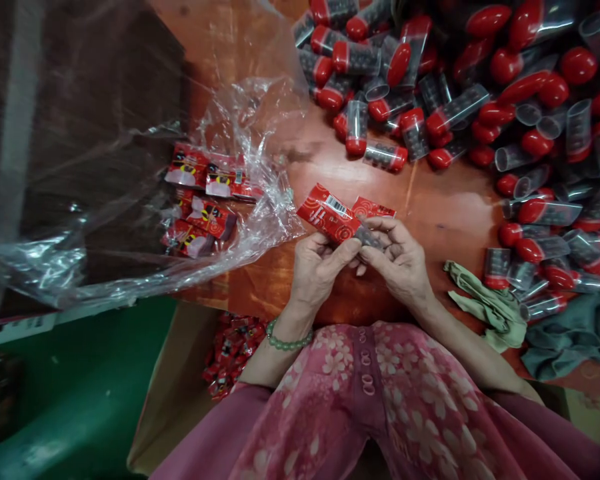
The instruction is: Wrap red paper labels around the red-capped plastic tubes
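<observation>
Your left hand [313, 270] pinches the red packet [330, 213] near its lower edge, and your right hand [403, 263] grips its dark end, above the worktop [440, 217]. Many red packets [233, 350] are already in the carton [160, 387], some others [185, 167] lie by the clear plastic [275, 223], while a big heap of red-capped tubes [357, 59] remains loose.

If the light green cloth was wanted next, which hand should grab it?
Right, probably. The right hand is nearer the light green cloth; the left hand is farther across. Both have fingers on the red packet, so the left would need to hold it alone.
</observation>
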{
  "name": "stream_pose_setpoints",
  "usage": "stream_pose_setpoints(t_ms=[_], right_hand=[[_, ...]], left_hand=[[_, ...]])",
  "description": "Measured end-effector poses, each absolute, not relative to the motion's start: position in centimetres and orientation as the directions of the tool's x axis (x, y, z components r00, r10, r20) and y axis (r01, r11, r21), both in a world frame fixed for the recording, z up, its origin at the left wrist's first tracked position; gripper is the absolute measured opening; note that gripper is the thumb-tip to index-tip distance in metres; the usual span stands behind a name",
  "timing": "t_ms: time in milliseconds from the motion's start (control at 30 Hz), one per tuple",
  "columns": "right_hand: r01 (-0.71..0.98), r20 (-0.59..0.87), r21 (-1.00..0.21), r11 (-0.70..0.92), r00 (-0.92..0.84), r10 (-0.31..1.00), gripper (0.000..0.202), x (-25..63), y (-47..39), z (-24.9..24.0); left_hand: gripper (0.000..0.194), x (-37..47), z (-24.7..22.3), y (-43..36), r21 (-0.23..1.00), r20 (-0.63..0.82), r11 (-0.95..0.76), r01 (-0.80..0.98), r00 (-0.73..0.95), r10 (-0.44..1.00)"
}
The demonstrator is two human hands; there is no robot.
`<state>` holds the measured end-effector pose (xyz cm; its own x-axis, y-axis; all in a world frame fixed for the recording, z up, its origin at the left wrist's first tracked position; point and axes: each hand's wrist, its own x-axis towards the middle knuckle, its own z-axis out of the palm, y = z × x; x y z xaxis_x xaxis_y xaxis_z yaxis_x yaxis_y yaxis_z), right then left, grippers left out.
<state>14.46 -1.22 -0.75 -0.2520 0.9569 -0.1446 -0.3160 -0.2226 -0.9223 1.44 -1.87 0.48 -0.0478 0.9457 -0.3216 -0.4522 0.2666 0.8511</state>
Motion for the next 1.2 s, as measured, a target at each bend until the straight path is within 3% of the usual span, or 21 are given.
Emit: stream_pose_setpoints(t_ms=[300, 500, 700, 833, 900, 1033, 1100, 1200], right_hand=[[-0.283, -0.124, -0.934, -0.217, -0.314, 0.941, 0.038, 14.8, -1.2, -1.1], [-0.156, -0.003, -0.987, -0.032, -0.186, 0.982, 0.027, 15.2, -1.5, -1.4], [-0.010, 0.078, -0.997, 0.078, -0.165, 0.983, 0.031, 14.4, -1.8, -1.6], [0.072, 0.232, -0.968, 0.241, -0.117, 0.966, 0.027, 14.4, -1.7, -1.6], [0.021, 0.168, -0.985, 0.171, -0.112, 0.979, 0.023, 14.4, -1.6, -1.6], [-0.309, -0.154, -0.923, -0.228, -0.246, 0.957, 0.030, 14.3, -1.2, -1.3], [-0.358, -0.196, -0.890, -0.282, -0.259, 0.946, 0.033, 14.2, -1.1, -1.2], [-0.338, -0.162, -0.910, -0.240, -0.244, 0.956, 0.035, 14.1, -1.4, -1.1]], left_hand=[[0.036, 1.4, 0.4, -1.1, 0.799, -0.357, 0.231, -0.555, -0.130, 0.925], [0.030, 1.6, 0.0, -1.6, 0.832, -0.361, 0.224, -0.507, -0.189, 0.913], [0.047, 0.7, 0.5, -1.9, 0.823, -0.337, 0.182, -0.538, -0.203, 0.919], [0.035, 0.5, 0.7, -1.6, 0.763, -0.389, 0.215, -0.609, -0.166, 0.906], [0.035, 0.6, 0.7, -1.6, 0.757, -0.386, 0.236, -0.609, -0.126, 0.914], [0.033, 0.9, 0.8, -2.2, 0.813, -0.352, 0.269, -0.517, -0.068, 0.934], [0.030, 1.1, 0.7, -2.6, 0.831, -0.335, 0.268, -0.488, -0.054, 0.941], [0.028, 1.4, 0.7, -3.2, 0.819, -0.333, 0.267, -0.507, -0.042, 0.942]])
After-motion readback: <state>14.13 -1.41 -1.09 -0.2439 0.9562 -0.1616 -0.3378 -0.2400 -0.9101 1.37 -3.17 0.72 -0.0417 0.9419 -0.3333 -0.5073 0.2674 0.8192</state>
